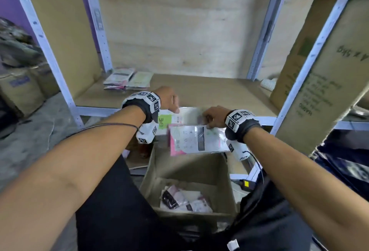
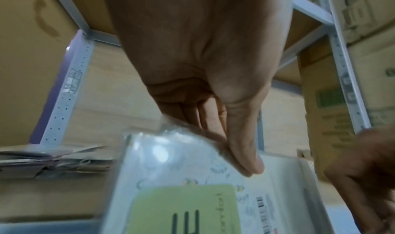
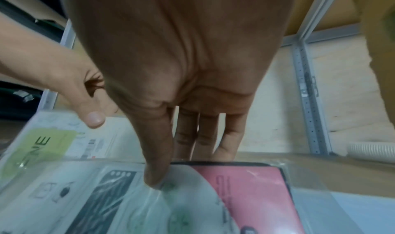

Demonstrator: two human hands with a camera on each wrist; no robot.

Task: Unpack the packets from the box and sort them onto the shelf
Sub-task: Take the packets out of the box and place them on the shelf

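Your left hand (image 1: 169, 101) pinches the top edge of the green-labelled packet (image 1: 165, 121), thumb on its face and fingers behind, so it hangs free just in front of the shelf (image 1: 209, 91) edge. Your right hand (image 1: 214, 117) grips the pink-backed packet (image 1: 195, 139) the same way, thumb pressed on the clear film; it partly overlaps the green-labelled one. Holding one in each hand likely lets you compare the two kinds before placing them. Both hang above the open cardboard box (image 1: 151, 173), where more packets (image 1: 183, 199) lie at the bottom. A small stack of sorted packets (image 1: 127, 80) already sits at the shelf's back left, so unpacking looks well under way.
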